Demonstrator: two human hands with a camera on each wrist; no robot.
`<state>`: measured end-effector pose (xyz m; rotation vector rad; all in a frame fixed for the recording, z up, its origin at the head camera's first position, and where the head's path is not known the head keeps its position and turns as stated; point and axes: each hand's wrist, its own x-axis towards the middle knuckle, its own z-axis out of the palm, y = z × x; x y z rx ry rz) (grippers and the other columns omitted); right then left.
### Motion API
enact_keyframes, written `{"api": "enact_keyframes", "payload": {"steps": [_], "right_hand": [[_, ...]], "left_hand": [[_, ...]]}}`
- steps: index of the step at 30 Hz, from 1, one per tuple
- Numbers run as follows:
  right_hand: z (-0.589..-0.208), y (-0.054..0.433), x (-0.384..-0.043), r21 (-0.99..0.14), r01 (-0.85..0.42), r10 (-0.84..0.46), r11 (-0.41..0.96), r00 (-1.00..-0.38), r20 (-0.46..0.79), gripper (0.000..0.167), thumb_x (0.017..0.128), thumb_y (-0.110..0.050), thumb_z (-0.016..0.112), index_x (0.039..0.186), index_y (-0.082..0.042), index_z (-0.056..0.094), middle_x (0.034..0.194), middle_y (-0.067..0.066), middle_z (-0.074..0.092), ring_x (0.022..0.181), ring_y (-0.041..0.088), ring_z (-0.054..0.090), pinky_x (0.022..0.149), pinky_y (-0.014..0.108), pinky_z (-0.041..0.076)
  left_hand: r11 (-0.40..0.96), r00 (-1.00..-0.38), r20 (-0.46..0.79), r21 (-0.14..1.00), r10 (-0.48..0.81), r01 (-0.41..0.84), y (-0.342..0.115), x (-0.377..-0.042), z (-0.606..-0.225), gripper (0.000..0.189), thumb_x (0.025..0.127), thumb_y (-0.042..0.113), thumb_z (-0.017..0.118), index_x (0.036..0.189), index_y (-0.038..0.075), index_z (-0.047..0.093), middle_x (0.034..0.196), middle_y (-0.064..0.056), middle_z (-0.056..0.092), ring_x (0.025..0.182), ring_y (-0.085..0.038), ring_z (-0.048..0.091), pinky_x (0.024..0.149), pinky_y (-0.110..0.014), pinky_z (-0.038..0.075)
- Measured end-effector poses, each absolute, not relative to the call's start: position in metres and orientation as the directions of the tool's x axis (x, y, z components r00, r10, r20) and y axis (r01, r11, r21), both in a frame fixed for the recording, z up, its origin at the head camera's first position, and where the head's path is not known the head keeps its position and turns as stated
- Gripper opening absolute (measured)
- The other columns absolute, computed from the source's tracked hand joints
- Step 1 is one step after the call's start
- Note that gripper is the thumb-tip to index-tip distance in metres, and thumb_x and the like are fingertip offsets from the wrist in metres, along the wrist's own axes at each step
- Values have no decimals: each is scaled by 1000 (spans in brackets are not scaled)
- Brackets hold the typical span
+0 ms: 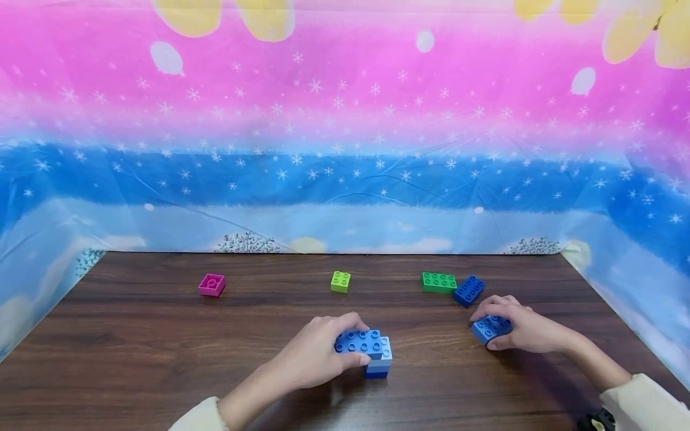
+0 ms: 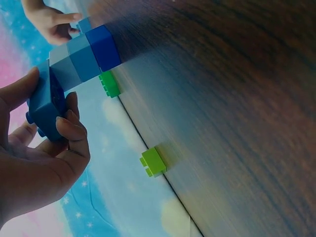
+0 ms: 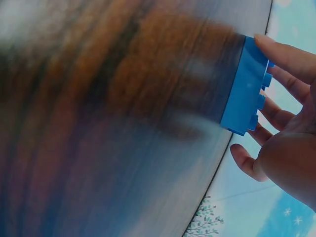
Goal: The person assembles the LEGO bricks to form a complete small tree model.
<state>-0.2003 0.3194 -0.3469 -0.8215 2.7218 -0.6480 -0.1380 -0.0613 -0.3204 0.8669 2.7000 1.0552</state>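
Note:
My left hand [image 1: 318,350] grips a blue eight-stud toy brick [image 1: 358,342] between thumb and fingers. One end of that brick sits over a short stack [image 2: 81,60] of light blue, mid-blue and dark blue bricks; its other end juts out to the left. Over on the right, my right hand [image 1: 525,326] holds another blue brick [image 3: 244,89] low at the tabletop, thumb on the near side and fingers on the far side. Its studs face up, partly covered by the fingers in the head view.
Behind the hands on the dark wooden table [image 1: 162,359] lie a magenta brick [image 1: 212,285], a lime brick [image 1: 340,282], a green brick [image 1: 439,282] and a dark blue brick [image 1: 469,291] beside the green one. A patterned cloth [image 1: 345,179] hangs along the back and sides.

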Motion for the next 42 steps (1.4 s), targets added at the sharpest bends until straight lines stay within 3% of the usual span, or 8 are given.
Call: {"api": "enact_keyframes", "payload": {"steps": [6, 17, 26, 34, 42], "right_hand": [[-349, 320, -202, -536, -455, -594, 711, -796, -113, 35, 80, -23, 70, 113, -18, 59, 117, 10, 47, 101, 32, 37, 70, 39, 41], [-350, 320, -203, -512, -490, -609, 706, -789, -84, 36, 81, -24, 69, 115, -17, 58, 112, 6, 50, 99, 27, 41, 71, 35, 42], [-351, 317, -202, -531, -503, -629, 682, -773, -76, 36, 83, -33, 66, 115, -20, 59, 112, 3, 52, 97, 21, 43, 71, 31, 41], [-348, 301, -198, -542, -543, -661, 642, -749, -33, 37, 86, -34, 62, 119, -18, 57, 118, 5, 51, 99, 16, 48, 74, 29, 42], [-343, 274, -191, -537, -608, -706, 586, -707, 30, 37, 88, -33, 60, 120, -17, 56, 113, -2, 51, 92, 11, 49, 71, 27, 44]], "left_hand": [[595, -828, 91, 653, 553, 469, -61, -138, -320, 29, 82, 32, 68, 106, 18, 60, 106, 0, 64, 97, -14, 57, 81, -38, 46], [603, -835, 60, 663, 547, 444, -62, -139, -318, 30, 83, 33, 67, 108, 18, 59, 110, -1, 63, 99, -16, 57, 82, -40, 45], [600, -834, 66, 663, 548, 447, -61, -139, -319, 30, 83, 33, 67, 108, 18, 59, 110, -1, 63, 98, -16, 57, 82, -39, 45], [602, -834, 60, 663, 549, 445, -61, -139, -319, 30, 83, 33, 67, 107, 18, 59, 109, 0, 63, 98, -15, 57, 81, -39, 45], [604, -834, 59, 662, 548, 444, -62, -139, -319, 30, 82, 32, 67, 107, 18, 59, 109, 0, 63, 96, -14, 57, 81, -38, 45]]}}
